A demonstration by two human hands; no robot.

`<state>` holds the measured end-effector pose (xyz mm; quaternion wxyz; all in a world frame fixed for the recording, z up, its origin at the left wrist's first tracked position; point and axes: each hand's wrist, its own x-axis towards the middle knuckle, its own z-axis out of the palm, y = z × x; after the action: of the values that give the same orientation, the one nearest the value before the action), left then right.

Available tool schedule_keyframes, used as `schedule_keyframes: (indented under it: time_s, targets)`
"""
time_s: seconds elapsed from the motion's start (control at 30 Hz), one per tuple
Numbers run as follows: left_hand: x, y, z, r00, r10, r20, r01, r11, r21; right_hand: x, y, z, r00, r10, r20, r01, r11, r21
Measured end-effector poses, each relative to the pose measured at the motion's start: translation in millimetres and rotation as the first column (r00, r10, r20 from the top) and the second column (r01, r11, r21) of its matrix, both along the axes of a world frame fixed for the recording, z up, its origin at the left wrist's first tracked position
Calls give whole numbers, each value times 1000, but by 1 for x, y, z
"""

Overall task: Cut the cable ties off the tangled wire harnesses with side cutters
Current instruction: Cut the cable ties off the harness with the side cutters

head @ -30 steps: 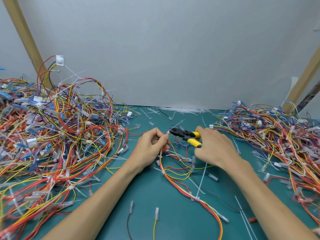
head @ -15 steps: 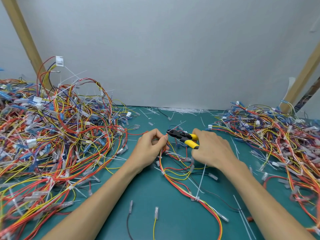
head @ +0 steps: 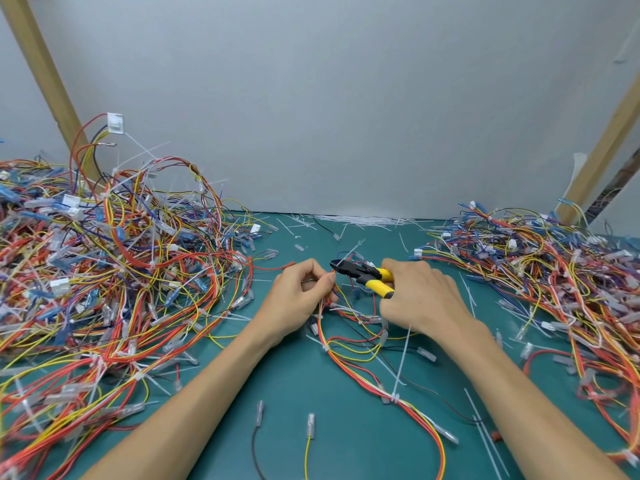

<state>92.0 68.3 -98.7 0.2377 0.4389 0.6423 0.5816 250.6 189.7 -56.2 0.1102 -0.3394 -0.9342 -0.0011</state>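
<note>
Littering green mat [head: 346, 427]: wire harnesses [head: 104, 289] | grey wall [head: 329, 116] behind

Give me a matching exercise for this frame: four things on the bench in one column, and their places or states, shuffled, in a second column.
Things
1. yellow-handled side cutters
2. left hand
3. heap of cut white cable ties
4. single yellow wire with a clear terminal

Places or states
A. along the back edge of the green mat, by the grey wall
B. pinching the red and yellow wire harness at the centre
C. gripped in the right hand
D. lying loose on the mat, nearest the viewer

Pairs: 1-C, 2-B, 3-A, 4-D
</note>
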Motion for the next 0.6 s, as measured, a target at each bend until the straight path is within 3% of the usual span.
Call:
schedule_keyframes:
  time_s: [0.37,0.6]
  targets:
    - [0,-1,1,997,-51,52,50,998,30,-1,-2,0,1000,1,10,-1,1000,18]
    - [1,0,1,995,-76,64,74,997,25,0,1,-4,1000,-10,-14,9,998,-68]
